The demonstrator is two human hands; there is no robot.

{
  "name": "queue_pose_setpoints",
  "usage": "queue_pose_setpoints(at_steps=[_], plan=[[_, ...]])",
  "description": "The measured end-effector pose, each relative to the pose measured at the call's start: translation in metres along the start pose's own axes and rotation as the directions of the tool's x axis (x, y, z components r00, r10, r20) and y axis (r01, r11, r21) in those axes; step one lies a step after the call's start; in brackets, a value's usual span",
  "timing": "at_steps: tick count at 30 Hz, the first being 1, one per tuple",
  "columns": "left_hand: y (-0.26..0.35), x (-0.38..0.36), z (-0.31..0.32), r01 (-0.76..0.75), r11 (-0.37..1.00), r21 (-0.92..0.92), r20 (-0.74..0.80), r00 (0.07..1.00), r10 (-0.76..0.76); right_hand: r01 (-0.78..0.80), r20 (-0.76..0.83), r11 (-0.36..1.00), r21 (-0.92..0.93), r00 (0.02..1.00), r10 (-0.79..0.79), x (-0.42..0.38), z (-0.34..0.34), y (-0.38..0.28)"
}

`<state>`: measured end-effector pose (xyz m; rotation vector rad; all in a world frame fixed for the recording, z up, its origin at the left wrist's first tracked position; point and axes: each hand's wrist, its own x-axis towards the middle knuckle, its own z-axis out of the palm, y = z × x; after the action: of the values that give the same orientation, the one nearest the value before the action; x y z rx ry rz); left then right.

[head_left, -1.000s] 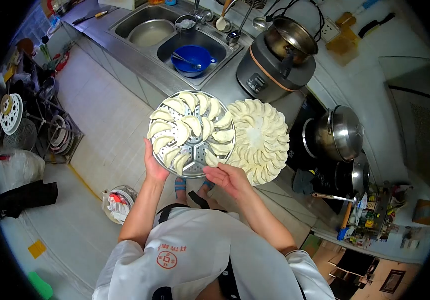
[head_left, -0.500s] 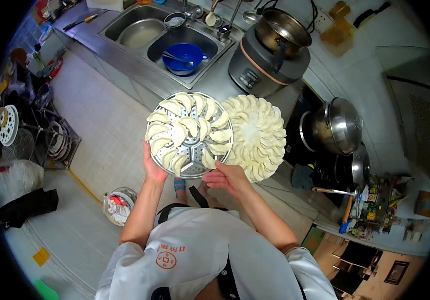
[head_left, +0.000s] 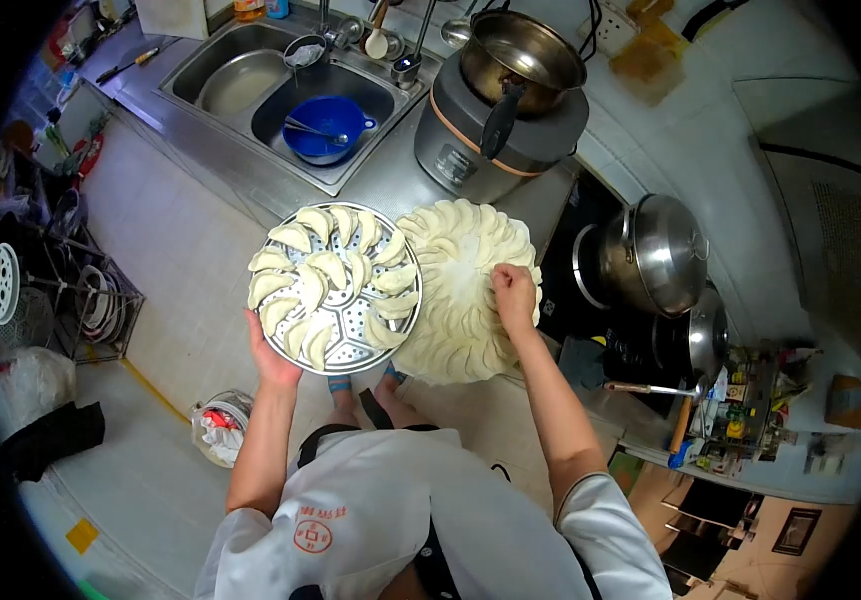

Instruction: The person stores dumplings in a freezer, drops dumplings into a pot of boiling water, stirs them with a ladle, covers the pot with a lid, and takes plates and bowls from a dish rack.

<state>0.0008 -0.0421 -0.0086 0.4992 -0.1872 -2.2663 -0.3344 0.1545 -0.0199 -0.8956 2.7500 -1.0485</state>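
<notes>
Right hand: the right hand has left the tray's lower edge, where it was half a second ago, and is now over the inner right part of the dumpling ring.
Right grip: fingers bent in toward the thumb, tips down among the dumplings; I cannot tell whether they pinch one.
Left hand: the left hand supports the lower left of the tray, as before.
Left grip: closed on the tray's rim, the fingers partly hidden beneath it.
Tray: round, metal and perforated, held in front of the person, its right edge overlapping the left side of the dumpling ring; that overlap was there earlier too.
Tray dumplings: the tray dumplings lie in the same pattern as before, with bare metal showing at the lower middle.
Lower-right dumpling: the lower-right dumpling was beside the right hand's fingers; now it lies on the tray with that hand well apart from it.
Dumpling ring: packed close around a white middle, near the bench and the grey cooker.
Blue bowl: the blue bowl is in the sink, as earlier.
Whole view: shifted, so tray, sink and cooker now appear farther left.
</notes>
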Motion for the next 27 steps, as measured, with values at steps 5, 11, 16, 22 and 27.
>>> queue_pose_setpoints(at_steps=[5,11,16,22,27], plan=[[0.001,-0.001,0.006,-0.017,1.0,-0.003,-0.01,1.0,0.017,-0.084,0.015,0.88,-0.467,0.995,0.103,0.049,0.027,-0.023],[-0.005,-0.003,0.007,-0.064,0.998,0.014,-0.074,0.995,0.065,0.089,-0.155,0.888,-0.45,0.972,-0.176,0.052,0.056,-0.006],[-0.004,-0.006,0.01,-0.068,0.998,0.007,-0.042,0.997,0.068,-0.056,0.013,0.986,0.156,0.998,0.055,0.038,0.016,-0.035],[0.005,-0.002,0.011,-0.027,1.0,-0.013,-0.003,1.0,0.027,0.314,0.199,0.758,0.572,0.843,-0.5,-0.006,-0.032,-0.141],[0.013,-0.009,0.016,0.06,0.997,-0.049,0.038,0.998,-0.058,0.865,0.278,0.342,0.368,0.249,-0.928,-0.047,-0.021,-0.201]])
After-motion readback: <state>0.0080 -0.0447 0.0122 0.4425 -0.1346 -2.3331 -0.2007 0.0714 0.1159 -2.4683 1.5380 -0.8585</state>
